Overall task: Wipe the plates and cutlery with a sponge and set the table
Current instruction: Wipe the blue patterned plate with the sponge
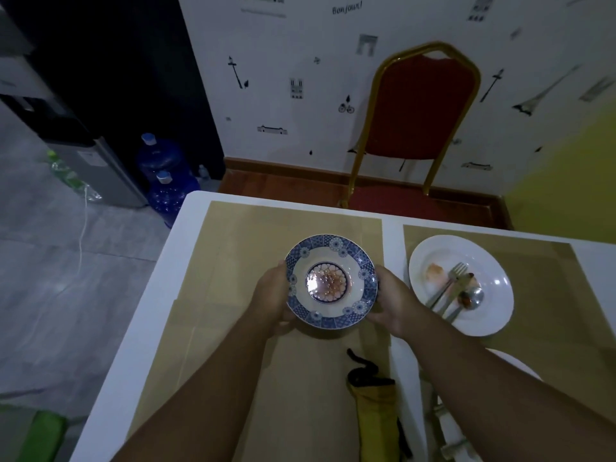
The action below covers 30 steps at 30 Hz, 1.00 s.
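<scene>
White table (186,228) w/ tan mats: blue-rimmed plate (331,281) is held at centre, left hand (271,300) at 9 o'clock, right hand (388,303) at 3, both closed on rim. Reddish residue is seen inside. White plate (461,285) w/ fork (448,283) & spoon (466,300), at 3 o'clock, is also dirty. No sponge is seen; wiping seems not yet done.

A red chair with a gold frame (421,108) stands beyond the table's far edge. Two blue water bottles (163,175) sit on the floor off its far-left corner, beside a water dispenser (100,171).
</scene>
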Motion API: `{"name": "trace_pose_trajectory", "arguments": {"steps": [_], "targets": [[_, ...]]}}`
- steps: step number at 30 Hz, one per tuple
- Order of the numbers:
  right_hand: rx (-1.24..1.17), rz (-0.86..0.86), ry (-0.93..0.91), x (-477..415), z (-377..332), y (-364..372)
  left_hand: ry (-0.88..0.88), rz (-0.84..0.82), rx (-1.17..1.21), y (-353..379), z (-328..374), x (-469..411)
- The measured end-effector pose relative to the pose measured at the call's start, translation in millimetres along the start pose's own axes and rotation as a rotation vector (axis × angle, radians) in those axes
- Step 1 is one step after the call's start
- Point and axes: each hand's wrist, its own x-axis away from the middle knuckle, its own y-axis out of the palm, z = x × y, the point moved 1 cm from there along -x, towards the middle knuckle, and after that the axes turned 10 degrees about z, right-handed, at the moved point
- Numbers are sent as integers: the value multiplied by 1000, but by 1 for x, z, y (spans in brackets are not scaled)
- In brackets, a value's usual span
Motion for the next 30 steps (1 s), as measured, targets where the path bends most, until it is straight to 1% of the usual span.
{"name": "trace_pose_trajectory", "arguments": {"steps": [2,4,7,10,15,18,22,24,26,28,30], "targets": [[-31,-16,-7,2,0,-3,27,12,-26,-1,-1,8],[-50,-48,-27,9,-3,-7,84,61,-37,-4,0,17],[-69,-148,-73,25,-6,-17,161,114,-44,-13,-4,36],[-50,-250,-96,40,-1,-35,129,128,33,-26,-21,62],[93,-386,-115,52,34,-61,80,191,52,-40,-74,114],[161,-435,-113,60,60,-70,45,201,71,-44,-113,139],[203,-476,-169,77,84,-73,-16,240,158,-54,-158,155],[275,-394,-287,82,99,-75,-43,268,194,-60,-176,156],[424,-266,-473,88,119,-77,-48,300,211,-67,-191,152],[696,-152,-722,92,146,-81,-48,315,224,-75,-201,148],[970,-77,-878,90,175,-78,-42,304,252,-82,-204,146]]}}
